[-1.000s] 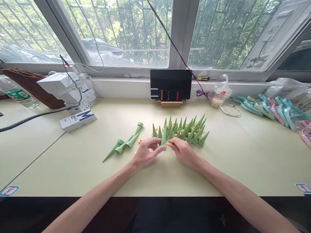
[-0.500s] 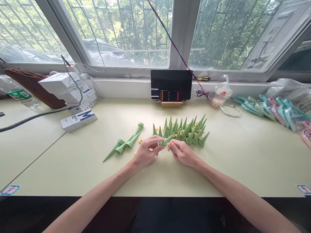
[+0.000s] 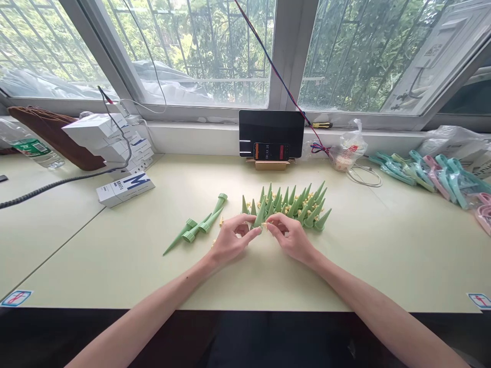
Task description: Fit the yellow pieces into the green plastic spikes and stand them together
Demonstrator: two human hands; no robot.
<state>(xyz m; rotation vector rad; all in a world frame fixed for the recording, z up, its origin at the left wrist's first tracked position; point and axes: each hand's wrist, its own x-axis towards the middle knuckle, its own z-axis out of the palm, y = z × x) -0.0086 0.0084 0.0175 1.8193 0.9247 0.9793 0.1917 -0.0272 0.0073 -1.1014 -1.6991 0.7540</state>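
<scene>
My left hand and my right hand meet over the pale green table, both pinching one green cone spike that points up and away. A small cream piece shows at the spike's base between my fingertips. Just behind my hands stands a dense cluster of upright green cone spikes with cream bits among them. To the left of my left hand lie three long green spikes flat on the table.
A phone on a stand leans against a dark tablet at the window sill. White boxes and a water bottle sit at the left. A bag and coloured plastic clips lie at the right.
The held spike lay tilted to the right half a second ago; now it points up again. My right fingers have shifted at its base. My arms stay in place.
</scene>
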